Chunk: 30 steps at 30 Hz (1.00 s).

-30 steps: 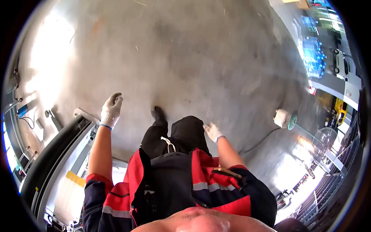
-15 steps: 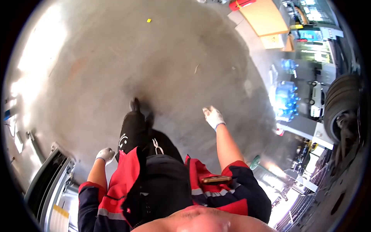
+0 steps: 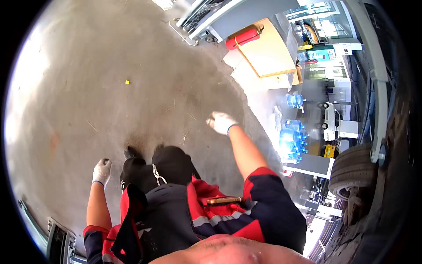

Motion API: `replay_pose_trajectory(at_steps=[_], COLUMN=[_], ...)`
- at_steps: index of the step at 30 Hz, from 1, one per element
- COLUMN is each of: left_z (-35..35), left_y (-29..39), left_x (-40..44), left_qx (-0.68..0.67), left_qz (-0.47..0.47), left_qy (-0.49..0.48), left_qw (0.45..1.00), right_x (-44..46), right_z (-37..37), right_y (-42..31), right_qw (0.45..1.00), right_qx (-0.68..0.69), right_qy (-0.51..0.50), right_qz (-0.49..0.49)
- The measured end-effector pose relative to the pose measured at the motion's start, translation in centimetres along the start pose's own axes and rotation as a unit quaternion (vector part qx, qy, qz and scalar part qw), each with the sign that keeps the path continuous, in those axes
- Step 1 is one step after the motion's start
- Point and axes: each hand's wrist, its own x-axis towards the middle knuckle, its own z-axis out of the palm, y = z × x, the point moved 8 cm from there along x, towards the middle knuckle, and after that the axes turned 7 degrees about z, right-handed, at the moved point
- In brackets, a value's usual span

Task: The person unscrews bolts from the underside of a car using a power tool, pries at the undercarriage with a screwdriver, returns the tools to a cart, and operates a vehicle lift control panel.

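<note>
My left hand point(image 3: 102, 170), in a white knit glove, hangs beside my body over the bare concrete floor point(image 3: 145, 114). Its fingers curl in and nothing shows in them. My right hand point(image 3: 222, 123), gloved the same way, reaches out in front at right, fingers loosely bent and a little apart, holding nothing that I can see. Neither hand touches anything. Between them are my dark trousers point(image 3: 176, 165), with a pale metal loop or clip point(image 3: 157, 175) hanging at the waist. A brown phone-like object point(image 3: 224, 200) sticks out of my jacket pocket.
A red fire extinguisher point(image 3: 243, 39) lies on a cardboard box point(image 3: 268, 57) at upper right. Large blue water bottles point(image 3: 292, 141) stand right of me. A raised vehicle's tyre point(image 3: 355, 171) is at far right. A small yellow piece point(image 3: 127, 82) lies on the floor ahead.
I have moved forward and turned somewhat; the box, bottles and yellow piece now appear lower and further left. My left hand has swung forward. A lift post base has come into view at top.
</note>
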Motion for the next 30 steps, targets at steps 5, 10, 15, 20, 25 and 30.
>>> replay_pose_trajectory(at_steps=[5, 10, 15, 20, 25, 30], left_z=[-5.8, -3.7, 6.8, 2.6, -0.6, 3.5], left_y=[6.3, 2.3, 4.7, 22.3, 27.7, 27.0], left_x=[6.0, 5.6, 3.8, 3.8, 1.3, -3.5], left_qx=[0.000, -0.066, -0.026, -0.062, -0.130, -0.152], left_qz=[-0.034, -0.201, -0.249, -0.227, -0.317, -0.392], left_qy=[0.051, 0.135, -0.004, 0.024, 0.081, 0.034], left_qw=[0.998, 0.968, 0.968, 0.972, 0.936, 0.907], right_x=[13.9, 27.3, 20.0, 27.3, 37.9, 35.4], right_z=[-19.8, -49.7, -78.6, -98.6, -103.8, -94.7], right_y=[7.1, 15.2, 20.1, 27.1, 30.4, 22.1], right_qw=[0.989, 0.908, 0.725, 0.730, 0.722, 0.620], right_qx=[-0.037, 0.168, 0.286, -0.036, 0.211, 0.365], right_qy=[0.132, 0.363, 0.622, 0.680, 0.659, 0.686], right_qz=[0.054, 0.128, 0.072, 0.062, -0.009, 0.111])
